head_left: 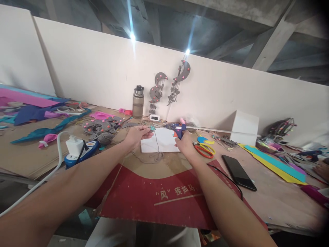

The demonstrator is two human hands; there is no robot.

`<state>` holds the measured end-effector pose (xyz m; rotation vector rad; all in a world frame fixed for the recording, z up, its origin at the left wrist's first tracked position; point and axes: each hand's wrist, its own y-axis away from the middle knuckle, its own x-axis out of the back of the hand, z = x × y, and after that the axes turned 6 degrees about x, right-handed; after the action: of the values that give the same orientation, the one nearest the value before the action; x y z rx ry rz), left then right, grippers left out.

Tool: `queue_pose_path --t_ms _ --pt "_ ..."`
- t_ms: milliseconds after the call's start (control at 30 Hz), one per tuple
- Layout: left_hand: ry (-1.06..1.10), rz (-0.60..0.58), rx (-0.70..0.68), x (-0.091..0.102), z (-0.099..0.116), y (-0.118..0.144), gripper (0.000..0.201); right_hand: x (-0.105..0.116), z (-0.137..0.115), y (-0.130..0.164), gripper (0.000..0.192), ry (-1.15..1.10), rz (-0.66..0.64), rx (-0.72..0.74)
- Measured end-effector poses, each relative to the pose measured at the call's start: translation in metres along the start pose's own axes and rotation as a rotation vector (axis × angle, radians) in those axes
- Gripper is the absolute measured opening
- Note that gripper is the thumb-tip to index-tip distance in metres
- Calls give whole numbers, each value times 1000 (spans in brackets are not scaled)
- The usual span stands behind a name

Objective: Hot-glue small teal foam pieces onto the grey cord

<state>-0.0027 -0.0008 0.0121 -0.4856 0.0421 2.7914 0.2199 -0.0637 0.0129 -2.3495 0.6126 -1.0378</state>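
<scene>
Two hands are out over the middle of your bench. Your left hand [136,134] is closed, pinching a small teal piece [152,128] between fingertips, with a grey string [157,145] hanging from it down to a loose coil on the cardboard. Your right hand [185,144] is wrapped round the grip of a blue glue gun [177,128], nozzle pointing left, close to the teal piece; a long white stick [218,130] runs out behind the gun to the right.

Beneath and between the hands: one white sheet [164,141] lying flat on the brown cardboard, with a red printed board [164,195] nearer you.

Right of the right hand: orange-handled scissors [204,150], just beside it; a black phone [239,172] face up; yellow and teal strips [275,163]; a white box [244,127] against the wall.

Left: a white plug in a blue power strip [81,151], grey felt pieces with pink dots [101,126], coloured sheets.

Rear: a drinking bottle [138,102], a small white clock [154,117], two grey crescent hangings [169,85] on the wall.
</scene>
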Motion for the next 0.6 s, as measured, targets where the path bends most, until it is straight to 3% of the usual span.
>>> queue_pose_path --t_ms 67,233,600 --pt "2 6 -3 0 -1 0 9 -2 -12 4 37 -160 -6 -48" --pt "2 41 -6 -2 2 3 5 -4 -39 14 44 -339 -39 51" --pt "52 59 -39 0 4 2 16 -5 -45 25 35 -157 -140 197"
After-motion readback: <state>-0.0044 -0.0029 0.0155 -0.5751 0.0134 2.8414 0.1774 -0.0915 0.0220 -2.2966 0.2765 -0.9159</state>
